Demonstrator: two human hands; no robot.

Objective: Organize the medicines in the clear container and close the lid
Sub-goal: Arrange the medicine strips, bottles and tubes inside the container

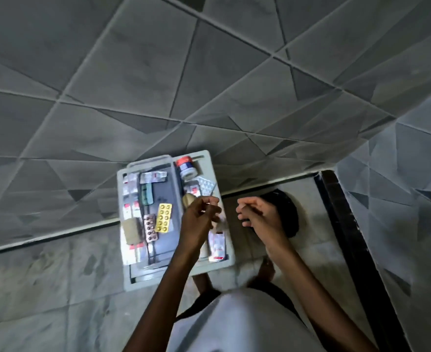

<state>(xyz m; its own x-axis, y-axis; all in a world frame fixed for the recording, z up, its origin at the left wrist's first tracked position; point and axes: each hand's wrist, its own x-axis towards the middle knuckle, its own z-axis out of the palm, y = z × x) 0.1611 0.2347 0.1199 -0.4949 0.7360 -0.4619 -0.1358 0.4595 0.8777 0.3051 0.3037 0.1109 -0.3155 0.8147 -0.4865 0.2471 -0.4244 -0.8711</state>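
The clear container (pixel 123 199) lies open on the floor at 6 o'clock of centre, straddling the joint between dark patterned tiles and paler stone tiles. Its lid is not yet closed; which part of the assembly is the lid cannot be told.

Step in hand, by judgement: sorting. The left compartment holds flat foil strips: a yellow blister pack (pixel 164 217), a copper-toned blister pack (pixel 150 227) just beside it at 9 o'clock, and a teal strip (pixel 147 194) at 12 o'clock of both. A tan fabric roll (pixel 132 231) sits at the 9 o'clock edge. The right compartment holds a round bottle (pixel 187 167) with a red cap at 12 o'clock, a silver blister sheet (pixel 205 185) beside it, and a red-and-white sachet (pixel 217 246) at 6 o'clock.

The left hand (pixel 200 217) hovers over the right compartment, fingers curled inward; whether they pinch anything cannot be told. The right hand (pixel 256 214) hangs just outside the container at 3 o'clock, fingers loosely curled, grasping nothing visible.

Next move, by judgement: seat the loose items flat so nothing stands above the rim, then bring the lid over.
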